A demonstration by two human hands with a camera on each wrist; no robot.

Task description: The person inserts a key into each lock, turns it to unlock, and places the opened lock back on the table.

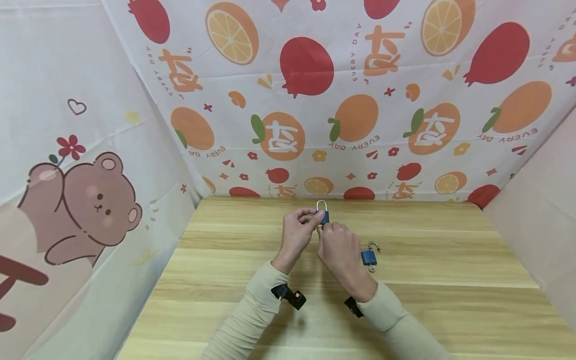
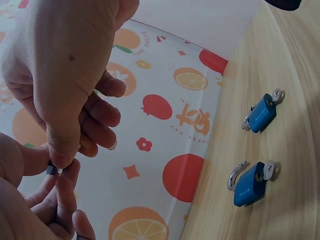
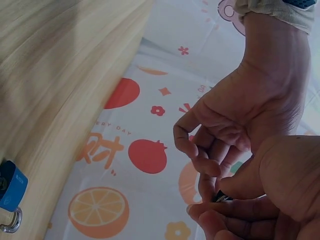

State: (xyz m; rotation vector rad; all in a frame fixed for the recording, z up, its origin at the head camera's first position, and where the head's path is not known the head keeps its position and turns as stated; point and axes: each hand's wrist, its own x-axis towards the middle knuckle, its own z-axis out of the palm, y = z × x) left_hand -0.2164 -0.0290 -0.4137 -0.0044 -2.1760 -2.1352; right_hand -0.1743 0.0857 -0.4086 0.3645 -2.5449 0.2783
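In the head view my left hand (image 1: 298, 232) holds a blue padlock (image 1: 326, 218) upright, thumb across its front and silver shackle on top. My right hand (image 1: 339, 250) has its fingers curled at the padlock's lower end. Both wrist views show fingertips closed round a small dark piece (image 3: 221, 197), mostly hidden; I cannot tell whether it is a key. On the table to the right lies another blue padlock (image 1: 369, 257) with its shackle swung open and a silver key below. The left wrist view shows two padlocks lying there, one farther (image 2: 262, 114) and one nearer (image 2: 250, 186), each with a key.
The light wooden table (image 1: 216, 280) meets a fruit-printed cloth (image 1: 310, 125) behind it. A bear-printed cloth (image 1: 96, 200) hangs at the left, and a plain pale one (image 1: 535, 225) at the right. Black straps circle both wrists.
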